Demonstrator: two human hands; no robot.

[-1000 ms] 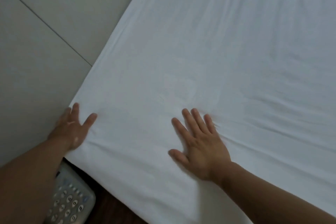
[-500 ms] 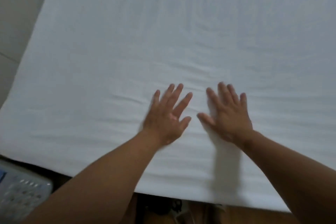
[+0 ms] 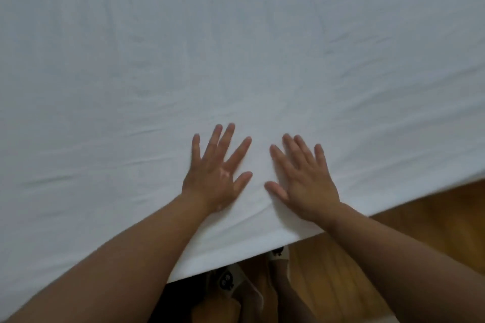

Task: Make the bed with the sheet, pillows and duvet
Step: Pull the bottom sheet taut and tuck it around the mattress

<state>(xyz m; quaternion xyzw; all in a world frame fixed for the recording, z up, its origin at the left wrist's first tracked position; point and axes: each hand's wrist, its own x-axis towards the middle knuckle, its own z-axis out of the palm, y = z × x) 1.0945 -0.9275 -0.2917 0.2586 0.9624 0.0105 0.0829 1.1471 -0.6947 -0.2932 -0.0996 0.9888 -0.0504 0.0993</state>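
BOTH HANDS FLAT ON THE SHEET: A person's two bare hands lie side by side on a white fabric sheet (image 3: pixel 236 47) spread across a bed, seen from a head-worn camera. The left hand (image 3: pixel 216 173) is fully open, palm down, with its fingers straight and fanned apart and its thumb pointing toward the other hand. It holds nothing and rests on the cloth. The right hand (image 3: pixel 304 181) is open in the same way, palm down, fingers straight and slightly spread, thumb turned inward, gripping nothing. The two thumbs are near one another but apart, with a narrow strip of sheet showing between them.

The sheet lies directly beneath both palms and stretches away from the fingertips to fill the upper and left parts of the view. Its near edge runs just behind the wrists, slanting from the lower left up to the right. Shallow creases cross the cloth to the left of the left hand and beyond the right hand. The bare left forearm (image 3: pixel 118 257) and bare right forearm (image 3: pixel 406 257) reach in from the bottom corners over that edge. Below the edge is an orange-brown wooden floor (image 3: pixel 393 231), where pale slippers with dark markings (image 3: pixel 228 282) stand close to the bed, slightly blurred.
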